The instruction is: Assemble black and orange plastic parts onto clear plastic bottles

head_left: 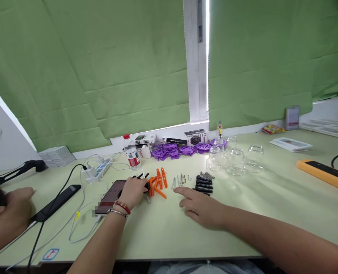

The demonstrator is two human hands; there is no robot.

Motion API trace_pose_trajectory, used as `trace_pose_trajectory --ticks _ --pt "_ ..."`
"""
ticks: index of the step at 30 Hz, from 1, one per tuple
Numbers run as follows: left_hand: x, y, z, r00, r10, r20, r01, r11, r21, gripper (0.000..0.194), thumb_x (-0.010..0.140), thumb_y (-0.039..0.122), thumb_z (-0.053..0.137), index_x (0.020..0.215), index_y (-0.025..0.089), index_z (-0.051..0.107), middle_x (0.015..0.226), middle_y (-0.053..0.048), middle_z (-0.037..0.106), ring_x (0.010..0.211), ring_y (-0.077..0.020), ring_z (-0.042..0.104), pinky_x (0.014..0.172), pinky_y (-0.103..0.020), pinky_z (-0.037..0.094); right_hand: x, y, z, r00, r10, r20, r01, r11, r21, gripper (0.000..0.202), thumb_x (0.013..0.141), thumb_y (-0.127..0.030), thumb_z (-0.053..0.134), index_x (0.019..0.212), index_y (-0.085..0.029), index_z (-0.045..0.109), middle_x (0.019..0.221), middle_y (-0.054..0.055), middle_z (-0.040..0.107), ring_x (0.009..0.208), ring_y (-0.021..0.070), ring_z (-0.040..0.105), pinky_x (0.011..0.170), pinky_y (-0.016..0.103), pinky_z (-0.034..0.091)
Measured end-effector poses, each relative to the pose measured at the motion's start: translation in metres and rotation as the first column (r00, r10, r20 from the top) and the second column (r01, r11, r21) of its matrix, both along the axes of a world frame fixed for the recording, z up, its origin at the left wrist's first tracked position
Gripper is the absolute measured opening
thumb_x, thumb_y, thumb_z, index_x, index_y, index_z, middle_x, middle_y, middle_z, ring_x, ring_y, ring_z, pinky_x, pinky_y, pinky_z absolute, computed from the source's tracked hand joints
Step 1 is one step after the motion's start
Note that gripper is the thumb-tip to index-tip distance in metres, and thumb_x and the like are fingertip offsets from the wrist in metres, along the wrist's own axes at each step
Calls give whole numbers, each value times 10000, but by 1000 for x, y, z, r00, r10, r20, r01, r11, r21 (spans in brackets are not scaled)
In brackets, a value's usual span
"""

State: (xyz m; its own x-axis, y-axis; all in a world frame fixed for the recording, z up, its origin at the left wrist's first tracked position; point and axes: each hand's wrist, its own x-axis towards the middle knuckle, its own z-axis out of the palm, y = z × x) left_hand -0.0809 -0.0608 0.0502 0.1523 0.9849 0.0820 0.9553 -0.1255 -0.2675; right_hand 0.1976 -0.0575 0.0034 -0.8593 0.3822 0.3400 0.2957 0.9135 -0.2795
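1. Silver pins (181, 179) lie in a small group on the desk (157, 236), between the long orange pieces (164, 178) and the row of black rods (204, 182).
2. Your right hand (201, 207) reaches in from the right, its index finger extended to the near ends of the pins. Its grip is released, with the fingers loosely spread; you cannot tell from this view whether the fingertip touches a pin.
3. Your left hand (134, 191) is over the right edge of a dark-screened device (111, 198), wearing a red bracelet and a metal bangle. Its fingers meet a black piece (146, 186) beside the orange clips (154, 185); whether the grip is clenched on it, you cannot tell.
4. Just right of the pins you have small brass-coloured pieces (185, 179), and coiled springs (207, 175) lie at the far end of the black rods.
5. Farther back on your desk are purple parts (171, 150) in front of boxes, a red-capped bottle (132, 152) standing upright to their left, and clear glass jars (235, 161) to the right.
6. At your far left, another person's forearm (11, 224) rests near a black slab (57, 201); a white power strip (100, 169) sits beyond it.
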Motion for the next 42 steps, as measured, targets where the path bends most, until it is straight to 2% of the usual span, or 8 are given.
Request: trace_pose_trajectory --ticks 7,11,16,19,22,33,38,42 --pt "-7 0 -11 1000 2 16 -1 1000 -19 161 815 266 528 910 187 630 874 -81 670 892 -253 583 768 -357 352 11 -5 -5 1000 -15 2 15 998 -53 159 855 -174 464 891 -152 617 1357 131 440 1274 225 381 1030 377 363" --pt "8 -7 -13 1000 -29 5 27 987 159 156 812 231 535 929 168 617 915 -104 634 913 -254 547 810 -385 342 10 -8 -7 1000 21 5 -21 1000 -13 176 864 -171 452 862 -154 627 1313 116 495 1209 224 441 1000 381 386" --pt "56 -20 -25 914 -401 66 356 867 349 160 858 143 437 897 178 588 886 -79 604 868 -209 511 852 -405 342 4 -8 -14 992 121 42 -123 991 57 236 863 -103 398 857 -150 629 1136 114 605 1047 205 528 900 372 438" --pt "78 -26 -39 760 -648 52 611 740 283 174 878 146 400 884 176 572 851 -62 588 843 -182 499 847 -378 361 1 -7 -16 991 107 74 -112 991 75 224 866 -116 402 847 -149 623 991 107 639 942 199 546 832 356 448" --pt "84 -26 -49 707 -704 64 676 700 230 173 888 151 385 857 164 556 822 -60 569 831 -173 485 794 -338 389 -1 -7 -16 991 93 98 -102 991 91 229 876 -132 398 814 -151 618 873 95 637 871 194 542 783 341 442" --pt "61 -19 -47 785 -588 193 518 795 315 193 835 109 404 821 171 585 802 -62 580 792 -179 491 716 -316 397 2 -7 -12 990 138 14 -138 990 29 255 896 -157 393 838 -166 642 952 105 640 959 193 543 842 350 425" --pt "37 -16 -37 963 -214 167 129 902 411 317 691 55 468 955 176 593 998 -103 590 965 -252 497 867 -405 345 2 -6 -13 990 138 16 -139 990 26 231 877 -128 405 833 -167 628 976 94 648 968 186 549 857 348 430" --pt "25 -16 -37 998 11 65 -33 938 346 368 652 81 495 994 179 590 976 -120 587 938 -286 512 881 -453 308 2 -5 -14 992 128 13 -128 991 27 211 867 -132 418 839 -168 624 994 88 651 980 185 551 868 349 432"
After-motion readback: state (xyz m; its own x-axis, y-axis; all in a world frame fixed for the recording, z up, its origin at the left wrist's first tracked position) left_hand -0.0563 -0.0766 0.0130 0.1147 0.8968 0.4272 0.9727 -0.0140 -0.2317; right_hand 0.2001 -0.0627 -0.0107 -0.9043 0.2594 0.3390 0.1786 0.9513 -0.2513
